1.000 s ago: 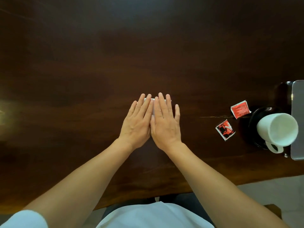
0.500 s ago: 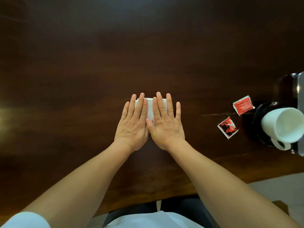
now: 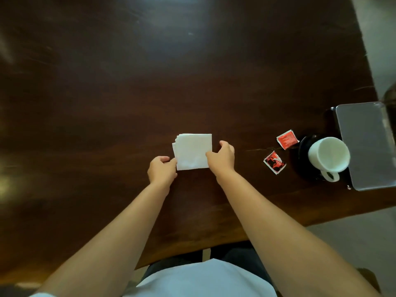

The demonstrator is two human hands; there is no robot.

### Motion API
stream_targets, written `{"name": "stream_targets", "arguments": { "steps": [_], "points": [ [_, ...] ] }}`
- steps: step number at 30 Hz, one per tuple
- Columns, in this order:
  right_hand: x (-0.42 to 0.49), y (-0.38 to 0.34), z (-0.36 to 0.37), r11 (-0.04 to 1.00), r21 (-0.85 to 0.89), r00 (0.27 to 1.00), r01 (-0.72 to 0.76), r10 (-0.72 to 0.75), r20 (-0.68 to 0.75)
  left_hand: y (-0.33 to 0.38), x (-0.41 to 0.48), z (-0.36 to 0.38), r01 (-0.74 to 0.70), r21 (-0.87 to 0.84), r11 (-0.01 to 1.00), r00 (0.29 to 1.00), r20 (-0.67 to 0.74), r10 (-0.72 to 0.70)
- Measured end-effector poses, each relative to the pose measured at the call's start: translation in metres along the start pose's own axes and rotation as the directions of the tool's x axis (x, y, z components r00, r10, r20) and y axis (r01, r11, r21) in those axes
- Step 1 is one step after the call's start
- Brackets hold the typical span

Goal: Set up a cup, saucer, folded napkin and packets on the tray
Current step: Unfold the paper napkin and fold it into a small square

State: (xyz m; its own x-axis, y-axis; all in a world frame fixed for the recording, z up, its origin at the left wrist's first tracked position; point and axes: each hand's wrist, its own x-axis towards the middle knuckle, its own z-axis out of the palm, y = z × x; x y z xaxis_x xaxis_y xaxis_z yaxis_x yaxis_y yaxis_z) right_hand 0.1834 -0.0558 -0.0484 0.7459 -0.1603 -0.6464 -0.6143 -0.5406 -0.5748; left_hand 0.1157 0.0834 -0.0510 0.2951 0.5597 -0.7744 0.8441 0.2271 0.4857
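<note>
A folded white napkin (image 3: 192, 150) lies flat on the dark wooden table (image 3: 150, 82) in front of me. My left hand (image 3: 161, 170) pinches its near left corner with curled fingers. My right hand (image 3: 222, 157) grips its right edge, thumb on top. To the right lie two red packets (image 3: 287, 139) (image 3: 274, 162). Beyond them a white cup (image 3: 329, 154) stands on a black saucer (image 3: 303, 146). A grey tray (image 3: 364, 142) sits at the table's right end, touching the cup's side.
The table's near edge runs diagonally below my arms, and its right edge is just past the tray. A light floor (image 3: 353, 232) shows at the lower right.
Both hands have lifted off the napkin, where they pressed flat side by side, and moved apart to hold its left corner and right edge. The napkin is now uncovered.
</note>
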Motion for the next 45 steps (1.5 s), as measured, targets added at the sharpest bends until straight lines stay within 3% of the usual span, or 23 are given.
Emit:
{"name": "stream_targets", "arguments": {
  "steps": [4, 9, 11, 14, 17, 22, 25, 28, 31, 33, 36, 41, 45],
  "points": [
    [-0.007, 0.007, 0.008, 0.995, 0.014, 0.995, -0.096, 0.096, 0.017, -0.005, -0.003, 0.005, 0.059, -0.091, 0.994, 0.997, 0.055, -0.054],
    [-0.004, 0.018, 0.004, 0.986, -0.039, 0.977, -0.161, 0.165, 0.138, -0.012, -0.002, -0.004, 0.165, -0.108, 0.98, 0.979, 0.142, -0.149],
    [-0.008, 0.021, 0.0, 0.974, -0.056, 0.936, -0.221, 0.228, 0.27, -0.014, -0.006, -0.008, 0.197, -0.088, 0.976, 0.961, 0.212, -0.175],
    [-0.019, 0.025, -0.009, 0.943, -0.051, 0.824, -0.33, 0.314, 0.471, -0.018, -0.015, -0.014, 0.137, -0.022, 0.99, 0.941, 0.316, -0.123],
    [-0.029, 0.024, -0.024, 0.929, 0.024, 0.769, -0.369, 0.291, 0.569, -0.019, -0.027, -0.024, 0.096, -0.071, 0.993, 0.866, 0.497, -0.048],
    [-0.053, 0.01, -0.077, 0.903, 0.171, 0.689, -0.395, 0.168, 0.705, -0.006, -0.06, -0.031, -0.039, -0.059, 0.997, 0.662, 0.747, 0.07],
    [-0.064, -0.001, -0.108, 0.912, 0.249, 0.712, -0.326, 0.064, 0.699, 0.009, -0.087, -0.022, -0.071, -0.049, 0.996, 0.602, 0.794, 0.082],
    [-0.074, -0.008, -0.133, 0.919, 0.316, 0.799, -0.235, -0.002, 0.601, 0.028, -0.12, -0.003, -0.202, -0.09, 0.975, 0.642, 0.74, 0.201],
    [-0.083, -0.012, -0.162, 0.92, 0.358, 0.819, -0.157, -0.081, 0.568, 0.041, -0.16, 0.024, -0.3, -0.154, 0.941, 0.807, 0.485, 0.337],
    [-0.091, -0.012, -0.185, 0.929, 0.358, 0.839, -0.091, -0.122, 0.53, 0.045, -0.188, 0.04, -0.412, -0.149, 0.899, 0.846, 0.305, 0.438],
    [-0.099, -0.006, -0.218, 0.942, 0.335, 0.881, 0.026, -0.18, 0.438, 0.048, -0.223, 0.06, -0.57, -0.138, 0.81, 0.785, 0.2, 0.586],
    [-0.098, 0.018, -0.289, 0.943, 0.301, 0.858, 0.143, -0.269, 0.436, 0.056, -0.272, 0.1, -0.712, -0.129, 0.69, 0.63, 0.316, 0.709],
    [-0.096, 0.034, -0.334, 0.899, 0.392, 0.874, 0.193, -0.339, 0.347, 0.055, -0.302, 0.137, -0.751, -0.133, 0.647, 0.616, 0.214, 0.758]
  ]
}}
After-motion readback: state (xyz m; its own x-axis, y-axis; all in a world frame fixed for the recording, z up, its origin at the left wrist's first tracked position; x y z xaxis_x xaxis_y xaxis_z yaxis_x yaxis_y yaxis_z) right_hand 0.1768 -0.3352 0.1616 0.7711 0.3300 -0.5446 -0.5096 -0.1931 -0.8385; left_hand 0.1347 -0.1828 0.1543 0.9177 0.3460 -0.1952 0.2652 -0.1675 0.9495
